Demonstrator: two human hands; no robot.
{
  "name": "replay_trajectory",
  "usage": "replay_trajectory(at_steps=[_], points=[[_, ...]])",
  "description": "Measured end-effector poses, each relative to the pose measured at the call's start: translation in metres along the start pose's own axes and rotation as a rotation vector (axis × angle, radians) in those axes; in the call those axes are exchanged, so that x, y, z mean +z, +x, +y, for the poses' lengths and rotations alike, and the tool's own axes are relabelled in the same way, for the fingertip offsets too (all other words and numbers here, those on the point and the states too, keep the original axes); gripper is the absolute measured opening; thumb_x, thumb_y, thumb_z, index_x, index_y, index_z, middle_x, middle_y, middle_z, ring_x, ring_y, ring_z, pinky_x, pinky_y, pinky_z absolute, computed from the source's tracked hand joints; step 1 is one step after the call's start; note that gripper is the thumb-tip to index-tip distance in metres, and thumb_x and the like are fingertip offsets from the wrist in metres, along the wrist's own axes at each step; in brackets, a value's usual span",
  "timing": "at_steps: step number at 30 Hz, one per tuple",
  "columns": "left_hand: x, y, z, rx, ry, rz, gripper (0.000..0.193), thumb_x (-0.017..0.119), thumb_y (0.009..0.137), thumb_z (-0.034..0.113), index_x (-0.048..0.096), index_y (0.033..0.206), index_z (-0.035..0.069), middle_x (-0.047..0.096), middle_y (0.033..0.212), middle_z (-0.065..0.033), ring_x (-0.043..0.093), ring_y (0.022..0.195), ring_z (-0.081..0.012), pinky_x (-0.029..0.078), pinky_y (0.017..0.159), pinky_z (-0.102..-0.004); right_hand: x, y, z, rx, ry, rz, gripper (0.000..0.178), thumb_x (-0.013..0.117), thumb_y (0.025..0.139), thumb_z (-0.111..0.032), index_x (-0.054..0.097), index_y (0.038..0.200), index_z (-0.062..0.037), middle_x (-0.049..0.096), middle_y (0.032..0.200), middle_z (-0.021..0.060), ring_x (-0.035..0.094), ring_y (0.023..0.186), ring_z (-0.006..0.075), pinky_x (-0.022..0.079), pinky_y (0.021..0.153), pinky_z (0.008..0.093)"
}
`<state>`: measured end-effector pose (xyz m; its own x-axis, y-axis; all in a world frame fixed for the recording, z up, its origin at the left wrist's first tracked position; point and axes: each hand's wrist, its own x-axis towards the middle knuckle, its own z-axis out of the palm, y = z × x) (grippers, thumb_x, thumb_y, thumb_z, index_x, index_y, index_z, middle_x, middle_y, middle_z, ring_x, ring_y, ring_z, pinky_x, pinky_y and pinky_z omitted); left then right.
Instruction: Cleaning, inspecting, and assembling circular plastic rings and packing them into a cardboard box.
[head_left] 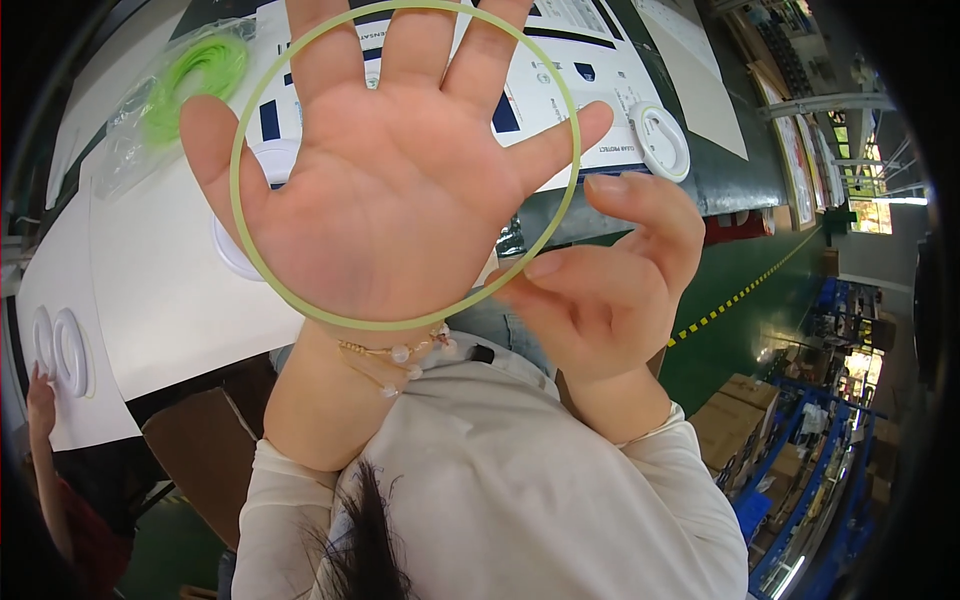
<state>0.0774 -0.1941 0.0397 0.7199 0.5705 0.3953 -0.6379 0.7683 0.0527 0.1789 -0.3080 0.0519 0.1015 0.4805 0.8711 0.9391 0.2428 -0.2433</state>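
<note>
My left hand [385, 190] is raised, palm up toward the view, with its fingers spread and nothing gripped. A thin pale green ring [380, 325] appears in front of it, crossing the thumb, little finger, wrist and upper fingers. Beside it, my right hand [620, 275] has curled fingers. Its thumb and a fingertip meet at the ring's lower right edge and pinch it. A beaded bracelet [395, 360] sits on my left wrist. A clear plastic bag [125, 130] at the far left holds several bright green rings [195, 85].
Printed white and dark blue sheets [545, 90] lie behind my left hand. A white ring-shaped part [660, 140] rests at their right. More white rings [70, 350] lie at far left near another person's hand [41, 400]. Cardboard boxes [735, 420] and blue shelving stand at right.
</note>
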Motion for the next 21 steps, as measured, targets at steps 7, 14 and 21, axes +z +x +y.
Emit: replay_trajectory(at_steps=[7, 14, 21], points=[[-0.003, 0.005, -0.001, 0.007, -0.007, 0.027, 0.069, 0.024, 0.095, 0.065, 0.015, 0.154, 0.031, 0.004, 0.161, -0.0096, 0.003, 0.148, -0.0315, 0.010, 0.112, -0.0674, -0.006, -0.005, 0.001, 0.149, 0.040, -0.153, 0.045, 0.091, 0.061, -0.017, 0.051, 0.082, -0.0137, 0.053, 0.119, 0.0108, 0.051, 0.109, 0.0246, 0.040, 0.092, 0.0376], [-0.004, 0.005, 0.000, 0.018, -0.021, 0.056, 0.069, 0.024, 0.095, 0.065, 0.016, 0.154, 0.031, 0.005, 0.161, -0.0097, 0.004, 0.148, -0.0317, 0.010, 0.112, -0.0674, 0.002, -0.011, 0.005, 0.204, 0.110, -0.098, 0.045, 0.090, 0.062, -0.014, 0.050, 0.083, -0.0119, 0.053, 0.120, 0.0128, 0.051, 0.109, 0.0228, 0.039, 0.094, 0.0366], [-0.006, 0.003, 0.005, 0.030, -0.027, 0.080, 0.069, 0.024, 0.095, 0.065, 0.016, 0.154, 0.031, 0.006, 0.161, -0.0097, 0.005, 0.148, -0.0319, 0.011, 0.112, -0.0673, 0.004, -0.012, 0.006, 0.225, 0.100, -0.098, 0.046, 0.091, 0.061, -0.016, 0.051, 0.084, -0.0119, 0.053, 0.121, 0.0125, 0.051, 0.109, 0.0226, 0.037, 0.094, 0.0361]])
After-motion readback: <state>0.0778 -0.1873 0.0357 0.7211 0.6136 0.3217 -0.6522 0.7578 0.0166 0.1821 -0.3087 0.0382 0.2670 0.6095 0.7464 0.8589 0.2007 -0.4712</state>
